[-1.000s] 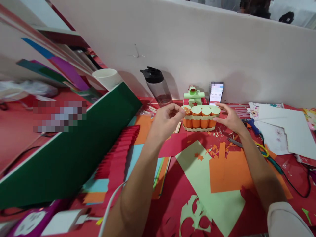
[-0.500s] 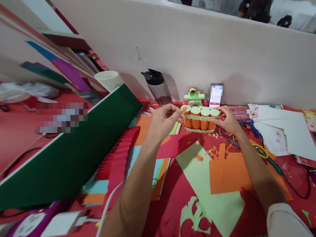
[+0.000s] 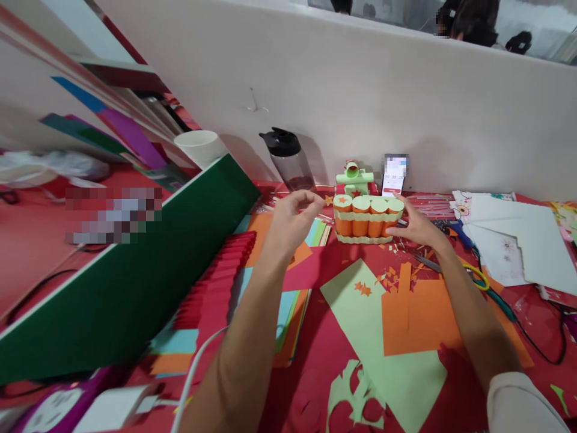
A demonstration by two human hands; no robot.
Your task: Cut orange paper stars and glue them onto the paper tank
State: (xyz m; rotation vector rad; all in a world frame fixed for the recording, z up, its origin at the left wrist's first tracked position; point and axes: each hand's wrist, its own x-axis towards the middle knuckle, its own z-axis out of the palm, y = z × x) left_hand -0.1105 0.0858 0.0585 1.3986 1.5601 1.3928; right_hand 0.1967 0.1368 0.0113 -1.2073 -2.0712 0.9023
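Note:
A row of orange paper tubes point(image 3: 359, 226) with pale green round tops and wavy pale bands stands upright on the red table. An orange paper star point(image 3: 342, 199) lies on the leftmost top. My left hand point(image 3: 295, 218) is just left of the row, thumb and forefinger pinching another small orange star point(image 3: 329, 199) by its edge. At the row's right end is my right hand point(image 3: 418, 224), thumb on the front and fingers behind, steadying it. More orange stars point(image 3: 363, 288) rest on a pale green sheet point(image 3: 383, 337) nearer to me.
Behind the tubes are a green paper model point(image 3: 355, 176) and a phone point(image 3: 393, 175). Scissors point(image 3: 478, 276) lie right, by an orange sheet point(image 3: 419, 319). A dark green board point(image 3: 148, 282) leans at left, near a bottle point(image 3: 288, 159). Green paper offcuts point(image 3: 356, 397) lie in front.
My left hand has drawn back slightly left from the tubes with a star in its fingers. The star on the leftmost top now shows fully. My right forefinger has lifted a little.

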